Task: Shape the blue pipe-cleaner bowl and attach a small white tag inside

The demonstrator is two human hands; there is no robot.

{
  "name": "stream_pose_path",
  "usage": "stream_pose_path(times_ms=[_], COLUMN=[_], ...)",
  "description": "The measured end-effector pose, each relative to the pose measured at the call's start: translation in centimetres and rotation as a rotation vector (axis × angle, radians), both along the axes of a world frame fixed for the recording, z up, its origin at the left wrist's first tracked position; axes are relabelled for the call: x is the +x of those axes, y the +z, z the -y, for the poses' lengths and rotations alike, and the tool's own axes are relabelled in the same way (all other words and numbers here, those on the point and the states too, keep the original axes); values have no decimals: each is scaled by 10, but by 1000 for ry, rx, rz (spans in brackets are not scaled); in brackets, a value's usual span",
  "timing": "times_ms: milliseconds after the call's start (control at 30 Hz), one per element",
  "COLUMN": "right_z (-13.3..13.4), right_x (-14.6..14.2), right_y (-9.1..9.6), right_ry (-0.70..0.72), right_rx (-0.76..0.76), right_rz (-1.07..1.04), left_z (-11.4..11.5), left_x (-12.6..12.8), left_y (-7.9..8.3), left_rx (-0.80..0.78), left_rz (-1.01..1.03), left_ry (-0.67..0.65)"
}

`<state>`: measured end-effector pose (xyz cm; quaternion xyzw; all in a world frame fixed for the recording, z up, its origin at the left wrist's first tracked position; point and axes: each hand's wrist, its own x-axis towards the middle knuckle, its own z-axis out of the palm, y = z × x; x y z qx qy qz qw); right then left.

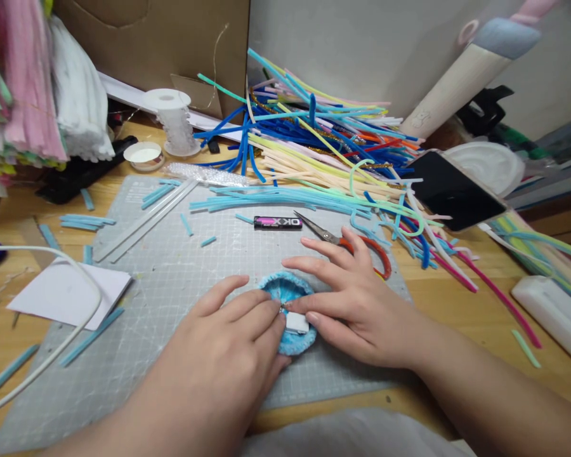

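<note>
A light-blue fuzzy round piece (285, 292) lies on the grey cutting mat (171, 279), with a small white block (297, 322) on it. My left hand (238, 343) covers its left side, fingertips pressed onto the piece beside the white block. My right hand (352, 298) lies flat on its right side, fingers stretched out and touching the white block and the blue rim. Neither hand grips anything.
Orange-handled scissors (356, 244) and a black-and-pink tube (278, 222) lie just beyond my hands. A heap of coloured pipe cleaners (323, 146) fills the back. A phone (452, 190), white paper (66, 292), a white cable (61, 343) and a thread spool (171, 120) lie around.
</note>
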<state>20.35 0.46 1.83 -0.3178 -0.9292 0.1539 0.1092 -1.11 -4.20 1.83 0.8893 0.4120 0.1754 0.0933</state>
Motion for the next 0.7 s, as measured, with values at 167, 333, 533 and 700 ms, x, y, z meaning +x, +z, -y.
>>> stream_pose_path(times_ms=[167,333,533,700], right_z=[1,1,1,1], right_x=[2,4,3,3], right_y=[-4,-5,-3,-3], right_ry=[-7,-29,-8,-11], right_rx=[-27,-18,-17,-4], right_rz=[-144,-201,-202,-178], left_z=[1,2,2,4], left_x=[-2,-4,-2,-2], left_y=[-3,-5,-2,-1], left_rx=[37,66,29,7], left_rz=[-10,-21,-8,-3], left_ry=[-8,-33,-1,-14])
